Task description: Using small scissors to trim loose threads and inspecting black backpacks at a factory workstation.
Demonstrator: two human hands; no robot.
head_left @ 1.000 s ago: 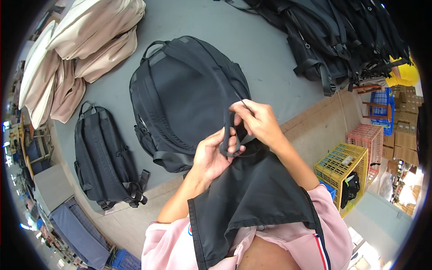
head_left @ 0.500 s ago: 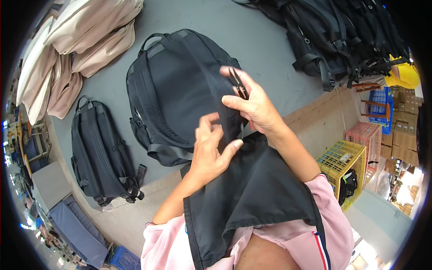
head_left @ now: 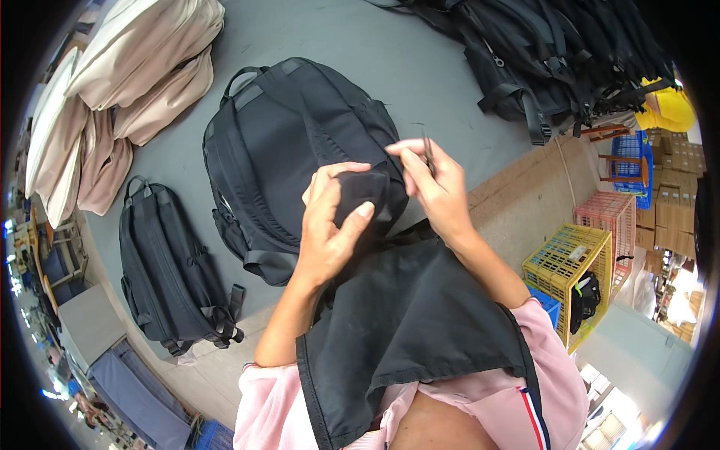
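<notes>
Broadly, a grey surface [head_left: 420, 67] carries the work, matt and smooth, with a pile of black bags [head_left: 555, 52] at its far right and a stack of beige bags [head_left: 127, 67] at far left. At centre lies a large black backpack [head_left: 292, 165], woven fabric, rounded in outline, its long axis running from the handle at far left toward the person at lower right, back panel and straps upward. A second, smaller black backpack [head_left: 169, 270] lies to its left, apart from it. A black apron [head_left: 405, 330] hangs from the person's front over the near edge. The left hand [head_left: 330, 225] has its grip closed around a fold of the large backpack's near end, thumb on top. The right hand [head_left: 435, 187], just beside it to the right, pinches a thin dark tool [head_left: 426, 146], probably snips, between thumb and fingers, tip pointing away. Both hands meet at the near end; the left actually holds the fabric.
</notes>
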